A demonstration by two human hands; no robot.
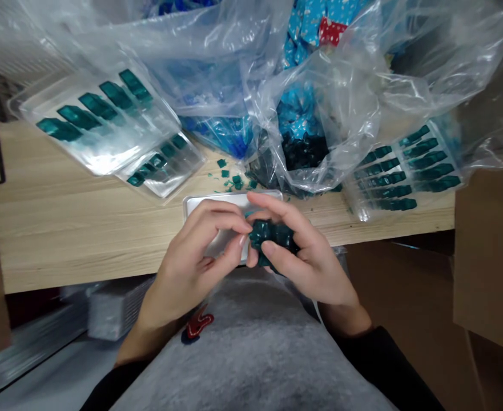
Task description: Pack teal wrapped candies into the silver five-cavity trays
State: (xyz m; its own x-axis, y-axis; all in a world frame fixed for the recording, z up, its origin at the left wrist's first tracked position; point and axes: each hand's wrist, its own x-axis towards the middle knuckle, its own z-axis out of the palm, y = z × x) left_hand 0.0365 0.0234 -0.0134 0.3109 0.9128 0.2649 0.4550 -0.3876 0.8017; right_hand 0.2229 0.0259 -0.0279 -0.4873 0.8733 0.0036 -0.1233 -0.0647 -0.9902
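Observation:
Several glossy dark green plastic pieces [280, 234] are bunched in my right hand [305, 251], its thumb over them and its fingers curled behind. My left hand [210, 245] pinches with thumb and fingertips at the left end of the bunch, touching a dark green piece. Whether a small bit sits between those fingertips is hard to see. Beneath both hands a shallow clear tray [191, 204] lies at the table's front edge, mostly hidden by them. Small square green scraps [236, 180] are scattered just behind the tray.
Filled clear trays of green pieces lie at left [101, 157] and right [365, 212] on the wooden table [63, 228]. An open clear bag [349, 108] holds dark pieces [305, 151]; another bag [217, 74] has blue ones. Cardboard [491, 251] stands at right.

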